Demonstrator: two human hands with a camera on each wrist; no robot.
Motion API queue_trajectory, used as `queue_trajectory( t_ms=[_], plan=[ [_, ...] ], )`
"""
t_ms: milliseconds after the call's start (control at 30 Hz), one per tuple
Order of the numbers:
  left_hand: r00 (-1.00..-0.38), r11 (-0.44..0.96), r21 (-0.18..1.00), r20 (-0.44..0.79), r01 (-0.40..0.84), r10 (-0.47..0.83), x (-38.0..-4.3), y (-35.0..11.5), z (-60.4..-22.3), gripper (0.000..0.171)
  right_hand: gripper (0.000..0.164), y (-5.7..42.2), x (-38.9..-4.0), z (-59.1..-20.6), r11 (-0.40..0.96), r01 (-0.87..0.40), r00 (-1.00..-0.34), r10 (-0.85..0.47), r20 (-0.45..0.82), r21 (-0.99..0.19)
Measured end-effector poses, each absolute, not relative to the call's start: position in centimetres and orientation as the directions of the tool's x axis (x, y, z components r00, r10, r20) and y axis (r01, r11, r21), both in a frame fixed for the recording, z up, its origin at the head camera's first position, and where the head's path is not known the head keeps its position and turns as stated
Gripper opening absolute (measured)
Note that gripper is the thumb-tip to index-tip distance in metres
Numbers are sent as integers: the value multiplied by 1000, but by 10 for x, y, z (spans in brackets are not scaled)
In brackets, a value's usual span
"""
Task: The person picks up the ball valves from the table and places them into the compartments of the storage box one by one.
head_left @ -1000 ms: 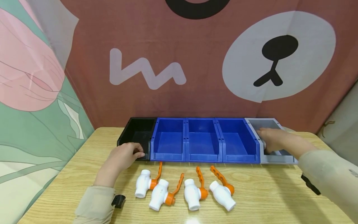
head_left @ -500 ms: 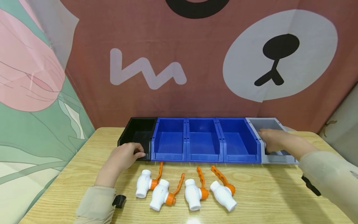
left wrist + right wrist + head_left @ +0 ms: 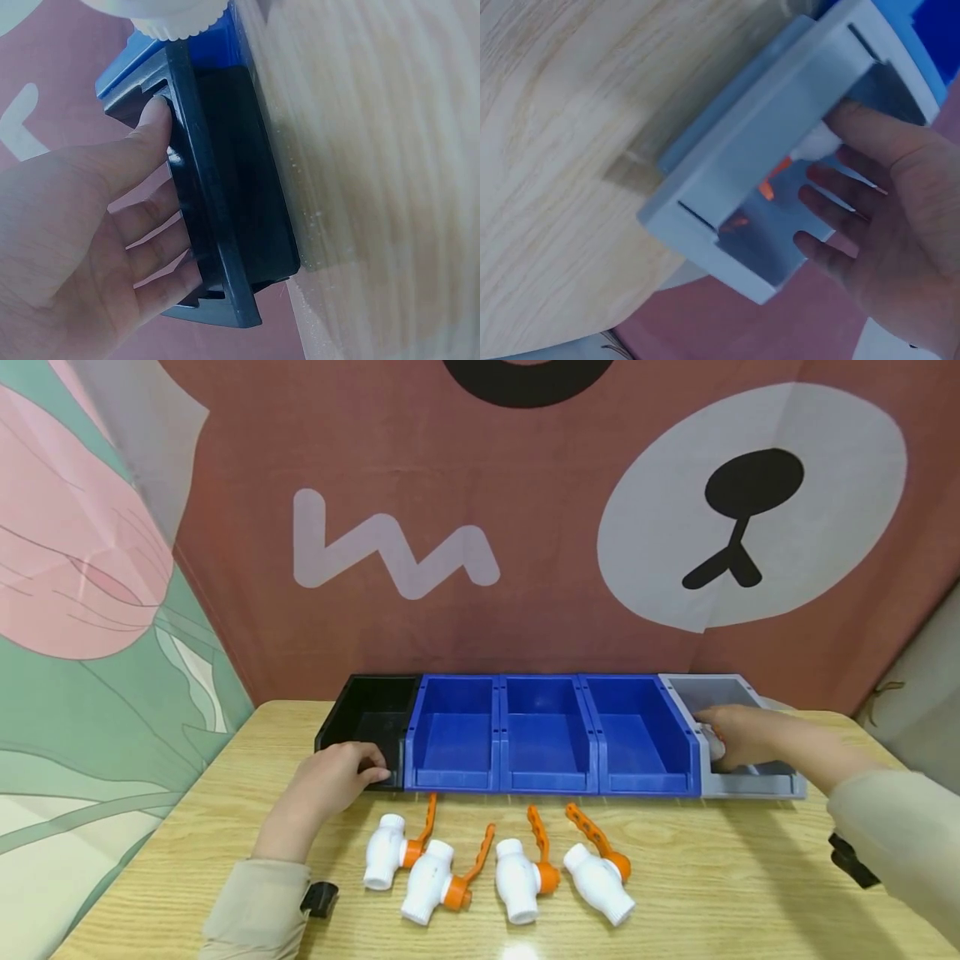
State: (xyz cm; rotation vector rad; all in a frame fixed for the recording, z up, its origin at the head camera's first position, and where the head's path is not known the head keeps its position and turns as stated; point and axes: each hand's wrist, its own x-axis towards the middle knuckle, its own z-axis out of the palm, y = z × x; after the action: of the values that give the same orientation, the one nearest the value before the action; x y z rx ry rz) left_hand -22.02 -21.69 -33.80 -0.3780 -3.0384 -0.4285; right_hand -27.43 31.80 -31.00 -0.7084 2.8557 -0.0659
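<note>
At the far right, my right hand [image 3: 738, 737] reaches into the grey bin [image 3: 753, 787] and pinches a white ball valve [image 3: 711, 743] with an orange handle. In the right wrist view thumb and forefinger are at the valve's white body [image 3: 817, 142], the other fingers spread loosely. Part of the valve is hidden by the hand and the bin's front. My left hand [image 3: 337, 777] rests at the front of the black bin [image 3: 378, 727], fingers loosely bent and holding nothing. In the left wrist view its thumb touches the bin's front lip [image 3: 196, 165].
Three blue bins [image 3: 547, 781] stand between the black and grey ones. Several white ball valves [image 3: 517, 881] with orange handles lie in a row on the wooden table [image 3: 697, 893] before them. A printed cloth [image 3: 540, 627] hangs behind.
My right hand has shifted slightly right in the grey bin, and the white valve body now shows at its fingers. The left hand has stayed in place.
</note>
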Motion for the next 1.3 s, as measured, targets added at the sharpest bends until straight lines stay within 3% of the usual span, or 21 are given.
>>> queue_trajectory(
  t_ms=[467,700,1033,1300],
  plan=[
    [-968,930,269,88,251,236,-221,-218,-338,7,70,327,-256,-285,916,-399,-888,-395,-234,-30],
    [-966,928,268,84,258,245,-221,-218,-338,7,65,321,-238,-283,926,-371,-915,-352,-198,70],
    [-966,926,274,78,259,247,-220,-218,-338,8,44,302,-200,-284,843,-493,-866,-500,-27,214],
    [-966,925,278,76,260,248,-220,-218,-337,8,42,290,-181,-287,849,-505,-862,-507,-33,156]
  ],
)
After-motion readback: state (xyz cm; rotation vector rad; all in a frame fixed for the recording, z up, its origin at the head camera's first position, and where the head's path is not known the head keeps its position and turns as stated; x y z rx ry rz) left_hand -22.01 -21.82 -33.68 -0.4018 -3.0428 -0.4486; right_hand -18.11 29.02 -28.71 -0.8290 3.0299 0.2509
